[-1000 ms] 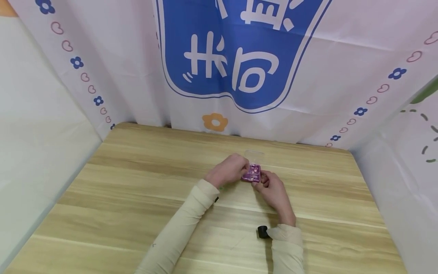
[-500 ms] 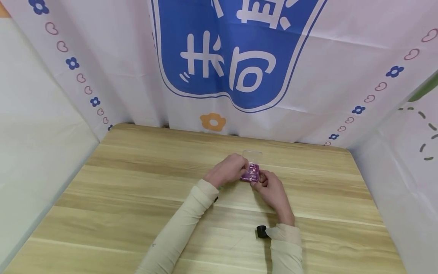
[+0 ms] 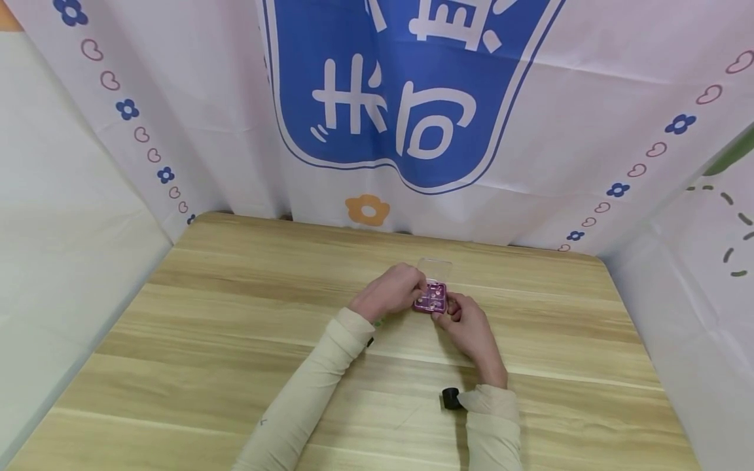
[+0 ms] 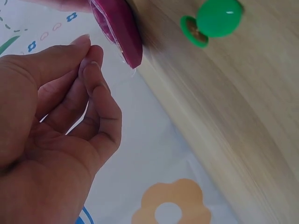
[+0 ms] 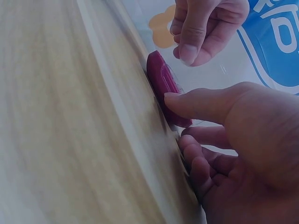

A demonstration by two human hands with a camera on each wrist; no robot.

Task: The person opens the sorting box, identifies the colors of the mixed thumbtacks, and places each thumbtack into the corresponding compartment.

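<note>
A small purple pill box (image 3: pixel 432 305) lies on the wooden table, its clear lid (image 3: pixel 436 269) swung open toward the back. Small pale pieces sit in its compartments. My right hand (image 3: pixel 473 329) grips the box's right side, thumb (image 5: pixel 201 103) on the near edge and the other fingers curled beside it. Over the left part of the box is my left hand (image 3: pixel 393 290). Its thumb and fingertips are pressed together in the left wrist view, with nothing visible between them, just off the maroon-looking box side (image 4: pixel 126 32).
A glossy green rounded object (image 4: pixel 219 17) with a small disc beside it is on the table near my left wrist. A black cylindrical piece (image 3: pixel 451 398) is by the right cuff. Behind the table's back edge hangs a printed cloth (image 3: pixel 330 190).
My left hand has shifted slightly left and back, uncovering more of the box's left compartments, where a pale piece now shows. My right hand keeps its grip.
</note>
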